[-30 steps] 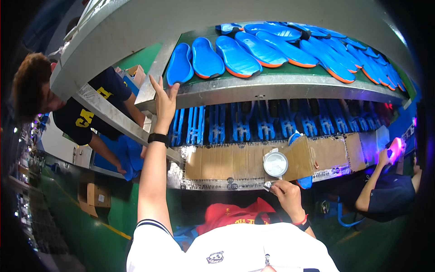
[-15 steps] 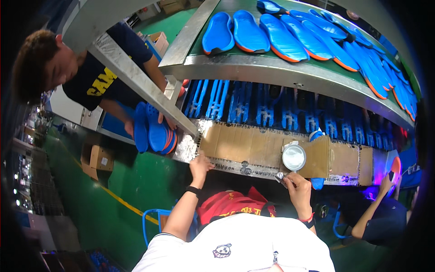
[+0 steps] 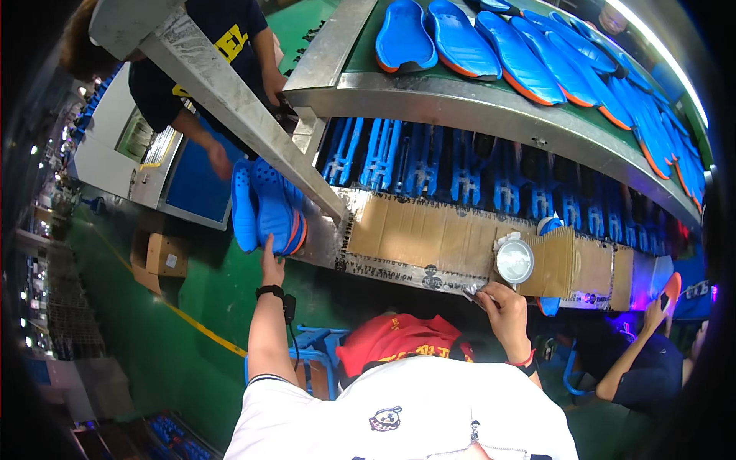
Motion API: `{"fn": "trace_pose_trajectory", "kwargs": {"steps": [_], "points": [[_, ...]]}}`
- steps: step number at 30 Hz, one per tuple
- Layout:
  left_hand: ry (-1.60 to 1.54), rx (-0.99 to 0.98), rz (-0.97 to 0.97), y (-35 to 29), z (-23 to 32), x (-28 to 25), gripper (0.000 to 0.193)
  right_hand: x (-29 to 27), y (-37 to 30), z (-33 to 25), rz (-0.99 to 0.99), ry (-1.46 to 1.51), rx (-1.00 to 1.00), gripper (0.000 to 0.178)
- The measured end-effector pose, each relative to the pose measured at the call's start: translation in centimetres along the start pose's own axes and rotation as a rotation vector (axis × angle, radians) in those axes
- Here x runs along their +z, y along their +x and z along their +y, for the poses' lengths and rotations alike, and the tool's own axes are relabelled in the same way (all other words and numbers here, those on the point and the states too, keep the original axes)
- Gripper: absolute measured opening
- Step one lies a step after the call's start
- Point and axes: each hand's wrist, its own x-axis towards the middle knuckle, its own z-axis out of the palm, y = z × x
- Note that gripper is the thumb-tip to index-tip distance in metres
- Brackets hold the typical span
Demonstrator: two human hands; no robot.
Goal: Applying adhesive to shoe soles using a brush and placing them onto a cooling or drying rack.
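My left hand (image 3: 272, 264) reaches out to a stack of blue insoles (image 3: 268, 203) with orange undersides at the bench's left end. It is closed on the near end of the stack, and its fingertips are partly hidden there. Low at the bench's front edge, my right hand (image 3: 504, 310) pinches a small silvery thing (image 3: 472, 294) whose kind I cannot make out. Just beyond that hand stands a round pot (image 3: 514, 261) with pale contents. Beside the pot lies a corrugated cardboard piece (image 3: 553, 264), with a blue and white item (image 3: 550, 225) partly hidden behind it.
Cardboard (image 3: 422, 234) covers the bench. A metal-edged shelf (image 3: 460, 103) above it carries many blue insoles (image 3: 452, 38). A slanting metal post (image 3: 238, 107) crosses at left, before a co-worker (image 3: 180, 84). Another person's hand (image 3: 657, 310) holds an insole at right.
My left hand has moved left from the bench edge to the insole stack. The co-worker's hands have come away from the stack. My right hand keeps its pinch near the pot.
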Motion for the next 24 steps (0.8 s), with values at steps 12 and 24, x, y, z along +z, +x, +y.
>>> {"fn": "trace_pose_trajectory", "kwargs": {"steps": [12, 24], "points": [[0.017, -0.213, -0.218, 1.7, 1.3, 3.5, 0.076, 1.5, 1.9, -1.5, -0.074, -0.044, 0.03, 0.008], [-0.044, -0.153, -0.238, -14.9, -6.0, -3.8, 0.062, -0.5, 0.1, 3.2, -0.047, -0.051, 0.064, 0.01]]}}
